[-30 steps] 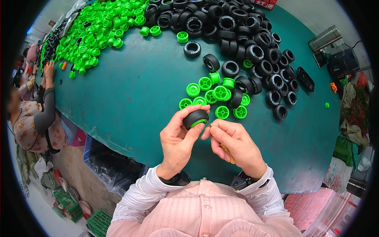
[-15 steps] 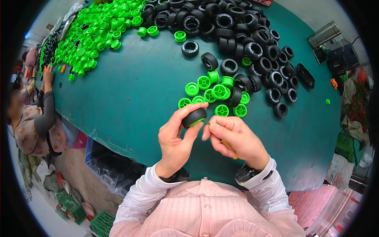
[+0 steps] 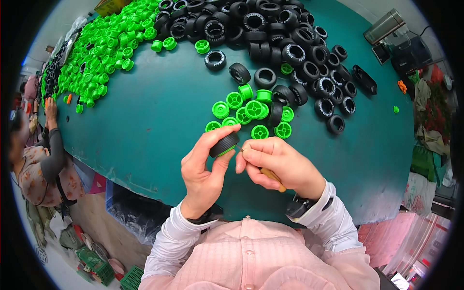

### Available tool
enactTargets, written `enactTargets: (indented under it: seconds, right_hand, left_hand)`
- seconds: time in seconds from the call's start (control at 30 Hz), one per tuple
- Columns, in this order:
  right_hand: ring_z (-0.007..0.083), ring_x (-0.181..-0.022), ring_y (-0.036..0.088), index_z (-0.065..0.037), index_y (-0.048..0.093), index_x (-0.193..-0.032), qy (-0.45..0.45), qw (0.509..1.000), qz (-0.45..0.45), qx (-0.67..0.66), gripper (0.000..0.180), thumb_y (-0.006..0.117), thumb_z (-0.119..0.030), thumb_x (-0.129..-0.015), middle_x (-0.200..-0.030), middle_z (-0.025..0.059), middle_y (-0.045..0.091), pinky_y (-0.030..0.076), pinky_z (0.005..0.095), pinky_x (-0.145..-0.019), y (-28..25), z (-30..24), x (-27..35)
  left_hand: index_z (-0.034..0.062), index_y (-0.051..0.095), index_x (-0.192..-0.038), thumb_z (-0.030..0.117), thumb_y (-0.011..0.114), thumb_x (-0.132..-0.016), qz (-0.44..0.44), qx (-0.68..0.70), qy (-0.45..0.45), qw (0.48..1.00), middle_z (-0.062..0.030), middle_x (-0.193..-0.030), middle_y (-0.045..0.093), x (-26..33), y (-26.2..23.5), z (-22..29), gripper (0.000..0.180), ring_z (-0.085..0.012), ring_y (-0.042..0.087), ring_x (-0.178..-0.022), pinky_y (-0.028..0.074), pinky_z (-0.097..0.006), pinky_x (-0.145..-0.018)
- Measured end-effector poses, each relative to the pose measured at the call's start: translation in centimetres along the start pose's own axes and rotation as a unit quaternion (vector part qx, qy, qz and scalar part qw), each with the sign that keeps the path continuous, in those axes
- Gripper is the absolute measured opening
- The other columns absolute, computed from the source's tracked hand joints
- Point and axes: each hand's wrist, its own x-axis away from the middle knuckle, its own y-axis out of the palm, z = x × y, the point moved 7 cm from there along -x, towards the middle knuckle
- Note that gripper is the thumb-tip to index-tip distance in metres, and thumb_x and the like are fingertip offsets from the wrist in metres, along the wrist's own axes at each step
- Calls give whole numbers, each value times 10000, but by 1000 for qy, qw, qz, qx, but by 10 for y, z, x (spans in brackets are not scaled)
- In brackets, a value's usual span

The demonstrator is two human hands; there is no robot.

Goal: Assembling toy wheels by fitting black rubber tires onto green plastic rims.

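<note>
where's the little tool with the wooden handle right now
In the head view, the wooden-handled tool is gripped in the right hand at lower centre, its metal tip against the black tyre with the green hub held by the left hand.

Table top (image 3: 145, 125): dark teal, plain. Small wheel (image 3: 224, 144) pinched in left hand (image 3: 203, 166): black ribbed tyre, bright green rim showing at its lower edge. Tool (image 3: 268, 175) in right hand (image 3: 278, 164): tan wooden handle, thin grey metal tip. Loose rims (image 3: 251, 112) just beyond the hands: bright green, spoked faces. Tyre heap (image 3: 285, 38) farther back: black, some with white lettering on the sidewalls. Rim heap (image 3: 101, 48) at far left: same bright green. Sleeves (image 3: 319, 220): pale pink with fine check. Wristwatch (image 3: 298, 208): black.
</note>
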Motion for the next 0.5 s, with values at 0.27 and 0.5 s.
enactTargets:
  seconds: [0.27,0.5]
  right_hand:
    - [373,-538,613,-5,551,-875,10,994,14,108,167,594,-140,-964,-611,184,597,442,486,-490,-10,0,-1]
    - [353,-531,614,-11,579,-879,-115,923,208,303,148,560,-117,-982,-585,168,595,445,443,-496,0,-12,6]
  left_hand:
    - [-2,635,-1204,-123,650,-844,-30,-32,16,999,-132,-1168,712,-1,5,1,381,-231,686,-1031,541,-311,-868]
    - [-16,605,-1259,-74,637,-898,1,44,-119,992,-138,-1171,711,9,7,-16,366,-180,684,-992,553,-293,-841]
